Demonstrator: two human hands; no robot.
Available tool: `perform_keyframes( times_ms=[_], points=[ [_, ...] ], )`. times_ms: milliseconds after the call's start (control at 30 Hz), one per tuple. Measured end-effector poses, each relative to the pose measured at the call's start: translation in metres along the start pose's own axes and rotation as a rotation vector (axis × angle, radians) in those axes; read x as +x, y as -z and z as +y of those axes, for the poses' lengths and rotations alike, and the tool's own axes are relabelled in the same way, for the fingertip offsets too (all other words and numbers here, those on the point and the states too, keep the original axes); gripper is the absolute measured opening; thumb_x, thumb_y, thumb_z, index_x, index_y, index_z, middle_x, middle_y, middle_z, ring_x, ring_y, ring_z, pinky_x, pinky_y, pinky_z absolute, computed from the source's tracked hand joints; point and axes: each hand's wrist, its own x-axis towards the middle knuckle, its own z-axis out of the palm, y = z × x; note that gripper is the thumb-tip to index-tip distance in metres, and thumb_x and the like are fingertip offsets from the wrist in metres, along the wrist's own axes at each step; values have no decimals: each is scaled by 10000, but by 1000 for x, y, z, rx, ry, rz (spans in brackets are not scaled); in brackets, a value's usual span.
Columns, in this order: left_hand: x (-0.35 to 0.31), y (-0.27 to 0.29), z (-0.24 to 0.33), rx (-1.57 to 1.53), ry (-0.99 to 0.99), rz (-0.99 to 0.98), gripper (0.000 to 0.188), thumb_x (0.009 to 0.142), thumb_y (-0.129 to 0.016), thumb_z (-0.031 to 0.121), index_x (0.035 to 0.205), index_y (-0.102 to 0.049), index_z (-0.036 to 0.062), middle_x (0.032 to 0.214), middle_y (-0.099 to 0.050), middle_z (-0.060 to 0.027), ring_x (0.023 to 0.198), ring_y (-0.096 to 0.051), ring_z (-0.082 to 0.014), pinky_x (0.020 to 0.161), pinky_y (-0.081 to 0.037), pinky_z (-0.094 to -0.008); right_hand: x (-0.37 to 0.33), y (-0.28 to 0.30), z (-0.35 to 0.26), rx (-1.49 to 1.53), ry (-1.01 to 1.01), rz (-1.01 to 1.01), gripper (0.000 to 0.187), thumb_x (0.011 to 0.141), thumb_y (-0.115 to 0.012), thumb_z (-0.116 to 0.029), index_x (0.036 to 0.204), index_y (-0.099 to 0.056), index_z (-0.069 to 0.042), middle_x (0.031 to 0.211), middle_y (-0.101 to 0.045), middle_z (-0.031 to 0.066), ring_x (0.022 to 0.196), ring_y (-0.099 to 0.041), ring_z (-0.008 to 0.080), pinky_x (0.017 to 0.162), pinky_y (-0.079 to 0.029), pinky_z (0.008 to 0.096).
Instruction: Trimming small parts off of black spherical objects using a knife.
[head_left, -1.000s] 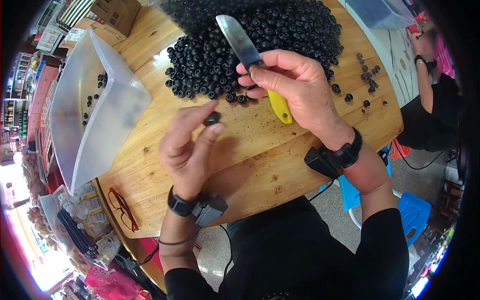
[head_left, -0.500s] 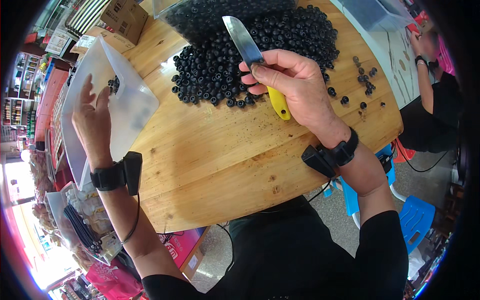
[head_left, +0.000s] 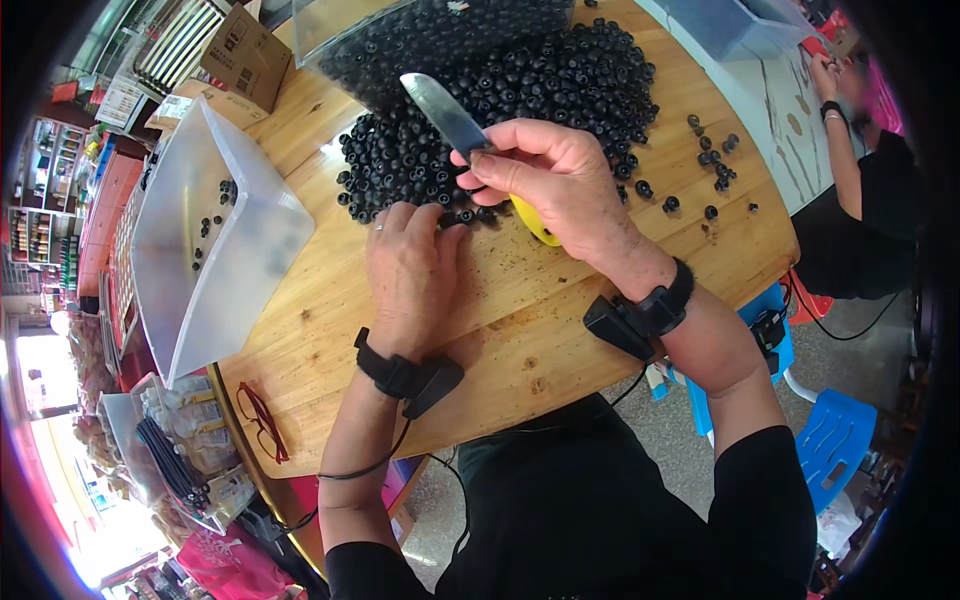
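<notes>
A heap of small black round pieces with ring-like openings point(head_left: 500, 110) lies on the wooden table point(head_left: 480, 330). My right hand point(head_left: 555, 175) is closed around a knife point(head_left: 445, 112) with a yellow handle, its blade tilted up and to the left over the heap. At the heap's near edge, my left hand point(head_left: 410, 270) reaches down with bent fingers, thumb apart from them. Its fingertips touch the nearest pieces, and I see nothing held in it. To the left stands a translucent plastic bin point(head_left: 185, 300) with several black pieces inside.
A clear box point(head_left: 330, 50) full of black pieces stands behind the heap. Loose pieces point(head_left: 712, 160) lie at the right. Red-framed glasses point(head_left: 262, 422) rest by the table's left edge. A co-worker's arm point(head_left: 845, 165) is at the far right, near a blue stool point(head_left: 835, 440).
My left hand has come out from over the bin and moved right to the heap's edge. The knife in my right hand has shifted slightly left and down. The glasses have come into view.
</notes>
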Motion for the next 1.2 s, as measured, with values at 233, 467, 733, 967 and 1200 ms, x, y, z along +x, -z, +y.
perform_keyframes(
  times_ms=[233,467,733,967,1200],
  points=[
    [-3,6,7,-247,115,8,187,743,-682,21,923,-632,35,836,-586,-97,772,-558,-249,713,-454,-333,-1,-1,0,-11,4,-25,157,888,-590,-41,1022,-633,30,960,-655,81,854,-650,132,724,-550,233],
    [-12,15,29,-1318,579,17,290,871,-564,-13,1160,-565,0,985,-600,-26,868,-553,-105,800,-458,-245,-2,0,-3,-69,-17,-50,146,882,-601,-42,1007,-641,21,931,-664,75,837,-649,115,727,-544,224],
    [-21,7,8,-1794,581,1,280,912,-549,78,1182,-544,6,997,-613,-77,867,-571,-159,851,-485,-337,-8,-12,-1,-128,71,-101,110,848,-603,3,944,-643,38,774,-653,47,725,-631,84,640,-518,216],
    [-21,13,5,-1657,518,51,254,893,-574,46,1138,-576,-23,959,-659,-125,837,-626,-180,782,-511,-300,-6,-10,5,-192,108,-117,121,831,-621,21,948,-641,45,871,-648,58,768,-635,105,664,-515,225],
    [-23,9,3,-1682,535,4,237,906,-565,67,1127,-587,-16,917,-662,-128,791,-627,-178,722,-512,-280,-7,-10,7,-244,197,-133,121,823,-631,24,941,-651,38,885,-641,68,769,-630,108,666,-514,226]
  ],
)
